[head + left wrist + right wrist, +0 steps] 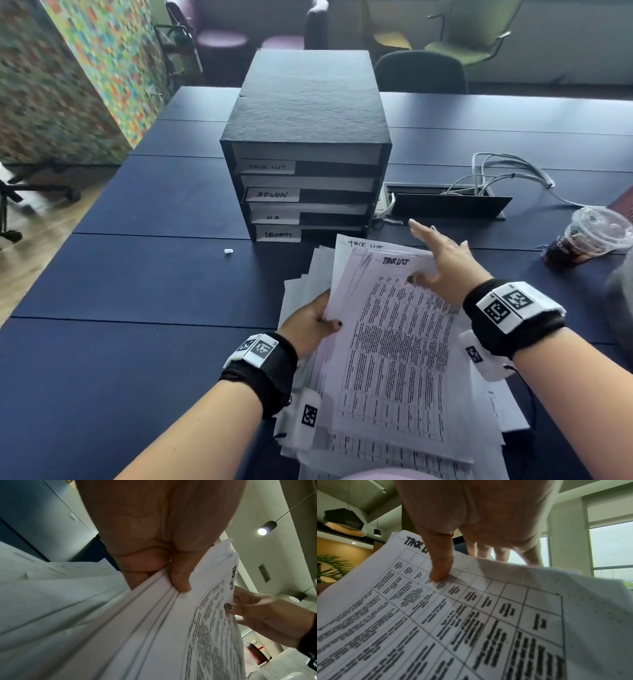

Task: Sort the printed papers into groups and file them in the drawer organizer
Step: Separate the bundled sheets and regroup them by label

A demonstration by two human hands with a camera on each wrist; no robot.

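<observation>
Stack of printed papers held up off the blue table, top sheet headed "TASK LIST", printed grid below. Left hand grips the stack's left edge, thumb on top, fingers curled underneath; the left wrist view shows the thumb pressing into fanned sheet edges. Right hand sits at the top sheet's upper right corner, thumb pressed on the printed face, the other fingers straight and spread behind the sheet. More loose sheets lie under the held stack. Just beyond the fingertips stands the black drawer organizer, four slots labelled TASK LIST, ADMIN, H.R, SECURITY. Right of the right hand: a plastic iced-drink cup, and further back a cable box with white cables.
</observation>
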